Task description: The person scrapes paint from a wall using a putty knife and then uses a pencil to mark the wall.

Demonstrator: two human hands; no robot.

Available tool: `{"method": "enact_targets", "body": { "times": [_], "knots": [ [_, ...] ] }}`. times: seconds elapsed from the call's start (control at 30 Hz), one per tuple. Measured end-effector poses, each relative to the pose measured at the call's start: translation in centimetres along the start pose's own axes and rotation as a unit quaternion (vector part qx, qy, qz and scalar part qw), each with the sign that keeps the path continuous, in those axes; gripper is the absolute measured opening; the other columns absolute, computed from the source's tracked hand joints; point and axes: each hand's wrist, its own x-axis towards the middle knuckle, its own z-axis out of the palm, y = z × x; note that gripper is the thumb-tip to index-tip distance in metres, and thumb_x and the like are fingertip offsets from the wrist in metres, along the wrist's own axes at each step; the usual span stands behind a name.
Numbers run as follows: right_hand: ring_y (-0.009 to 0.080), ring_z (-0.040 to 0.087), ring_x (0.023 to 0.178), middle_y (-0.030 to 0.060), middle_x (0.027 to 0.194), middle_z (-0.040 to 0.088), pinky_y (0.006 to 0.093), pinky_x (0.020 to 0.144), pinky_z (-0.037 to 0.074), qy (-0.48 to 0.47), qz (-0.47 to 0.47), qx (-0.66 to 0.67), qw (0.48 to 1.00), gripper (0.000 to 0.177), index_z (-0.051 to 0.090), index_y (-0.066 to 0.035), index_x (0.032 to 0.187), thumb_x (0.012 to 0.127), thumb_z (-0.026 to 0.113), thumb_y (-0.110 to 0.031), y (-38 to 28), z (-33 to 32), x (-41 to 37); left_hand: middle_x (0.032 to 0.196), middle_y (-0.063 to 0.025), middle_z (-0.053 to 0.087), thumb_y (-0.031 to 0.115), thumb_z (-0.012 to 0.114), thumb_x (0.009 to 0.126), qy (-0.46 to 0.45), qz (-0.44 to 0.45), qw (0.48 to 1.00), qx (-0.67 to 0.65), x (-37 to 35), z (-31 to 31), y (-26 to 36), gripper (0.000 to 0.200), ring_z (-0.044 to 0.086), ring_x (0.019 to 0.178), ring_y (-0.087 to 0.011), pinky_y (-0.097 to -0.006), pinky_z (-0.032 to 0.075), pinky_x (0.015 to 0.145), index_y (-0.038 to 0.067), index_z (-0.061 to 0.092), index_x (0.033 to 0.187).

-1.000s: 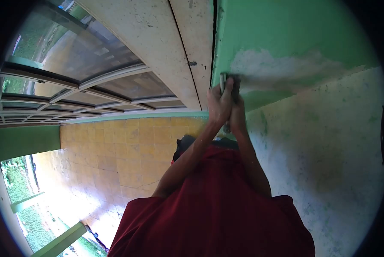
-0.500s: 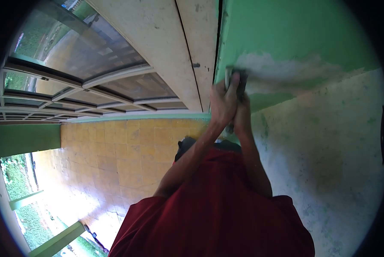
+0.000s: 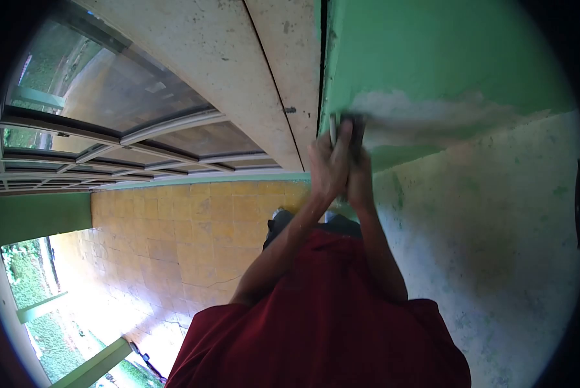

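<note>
One wall, green paint [image 3: 432,52] above, pale section [image 3: 509,207] below, one rough whitish patch [image 3: 393,107] in the green. One tiled floor [image 3: 219,213]; one run of framed windows [image 3: 154,77], panes too many to count. Two pale frame boards [image 3: 206,52] [image 3: 290,58], dark seam between. One red shirt [image 3: 316,310]. Two hands, close together: left hand [image 3: 328,168], fingers closed on the tool; right hand [image 3: 361,178] against it, fingers mostly hidden, can't tell how far shut. One block-like tool [image 3: 356,132], blurred, at the patch's near end beside the boards; doubled hands probably for firmer pressure and steadiness.
</note>
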Motion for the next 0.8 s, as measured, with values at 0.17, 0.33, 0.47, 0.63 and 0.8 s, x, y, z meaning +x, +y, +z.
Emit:
{"method": "enact_targets", "body": {
  "times": [0.17,0.33,0.47,0.63,0.8],
  "knots": [
    [0.0053,0.043,0.057,-0.0027,0.065,0.048,0.0243,0.051,0.035,-0.112,-0.009,0.000,0.994,0.034,0.060,-0.002,0.100,0.101,0.048,-0.033,-4.7,-0.2,0.0,0.063,-0.0049,0.057,0.037,0.054,0.100,-0.105,-0.017,0.994,-0.030,0.5,-2.5,6.1,0.046,0.050,0.059,-0.0103,-0.0307,0.042,0.051,-0.005,0.064,0.084],
    [0.0061,0.041,0.054,-0.0042,0.062,0.040,0.0246,0.056,0.039,-0.072,0.051,0.037,0.995,0.057,0.059,-0.005,0.107,0.100,0.035,-0.057,2.4,-5.4,-2.1,0.080,-0.0077,0.066,0.032,0.047,0.104,-0.082,0.012,0.996,-0.036,-1.3,-7.8,-0.7,0.041,0.058,0.072,-0.0120,-0.0290,0.049,0.067,-0.003,0.067,0.102],
    [0.0064,0.042,0.054,-0.0035,0.063,0.039,0.0245,0.057,0.038,-0.022,0.144,-0.138,0.980,0.054,0.058,-0.005,0.108,0.101,0.036,-0.054,8.7,-8.5,-4.7,0.071,-0.0031,0.058,0.032,0.049,0.102,-0.136,-0.197,0.965,0.111,-3.6,-13.2,-7.5,0.037,0.052,0.064,-0.0116,-0.0310,0.045,0.059,0.000,0.068,0.100],
    [0.0056,0.045,0.054,-0.0027,0.066,0.044,0.0237,0.051,0.036,0.060,0.112,-0.206,0.970,0.028,0.056,-0.006,0.104,0.102,0.048,-0.033,7.5,-3.4,-6.7,0.067,0.0001,0.052,0.032,0.048,0.102,-0.263,-0.215,0.929,0.148,-4.1,-13.2,-8.1,0.037,0.046,0.058,-0.0107,-0.0315,0.041,0.054,0.000,0.067,0.100],
    [0.0070,0.050,0.054,0.0012,0.071,0.055,0.0254,0.048,0.040,0.115,-0.023,-0.147,0.982,0.019,0.054,-0.003,0.103,0.100,0.054,-0.022,3.8,0.7,-5.3,0.073,-0.0018,0.054,0.030,0.044,0.104,-0.228,-0.064,0.971,-0.014,-2.9,-7.1,-6.2,0.037,0.049,0.063,-0.0105,-0.0313,0.043,0.057,-0.001,0.063,0.110]
  ]
}}
